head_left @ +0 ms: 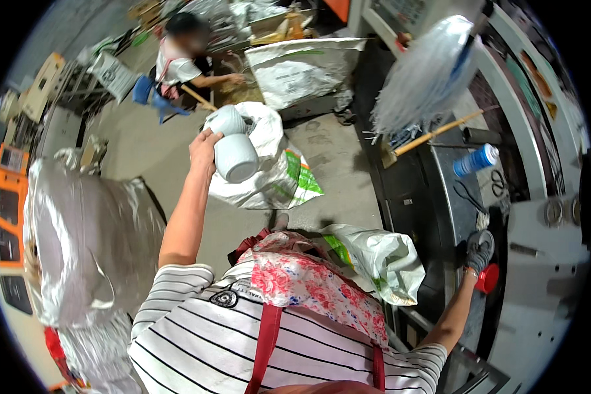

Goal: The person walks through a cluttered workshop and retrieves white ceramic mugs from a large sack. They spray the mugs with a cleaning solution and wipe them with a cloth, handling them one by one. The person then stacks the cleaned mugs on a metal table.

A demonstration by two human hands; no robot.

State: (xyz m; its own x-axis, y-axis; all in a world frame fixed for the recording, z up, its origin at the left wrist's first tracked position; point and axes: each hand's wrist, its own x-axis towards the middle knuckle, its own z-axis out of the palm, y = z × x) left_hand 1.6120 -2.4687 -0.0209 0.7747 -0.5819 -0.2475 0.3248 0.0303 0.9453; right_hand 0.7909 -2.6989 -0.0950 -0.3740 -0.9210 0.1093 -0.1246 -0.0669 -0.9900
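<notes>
My left hand [203, 150] is stretched forward, fingers closed on two pale cups. One cup [237, 159] shows its smooth rounded base, and the other cup [226, 121] has a ribbed side. Both are above a white woven sack [259, 187] with green print that lies on the floor. Far to the right, my right hand [479, 256] wears a grey glove and is bent around a small pale, rounded thing at the machine's edge. I cannot make out what that thing is. A red round object [487, 278] sits right beside this hand.
Another white sack [387, 262] lies near my apron. Along the right bench [440, 190] are a blue spray can [476, 160], a wooden-handled brush [433, 136] and hanging clear plastic strips [427, 72]. A plastic-wrapped bulk [92, 243] stands at left. Ahead, a person [184, 62] sits working.
</notes>
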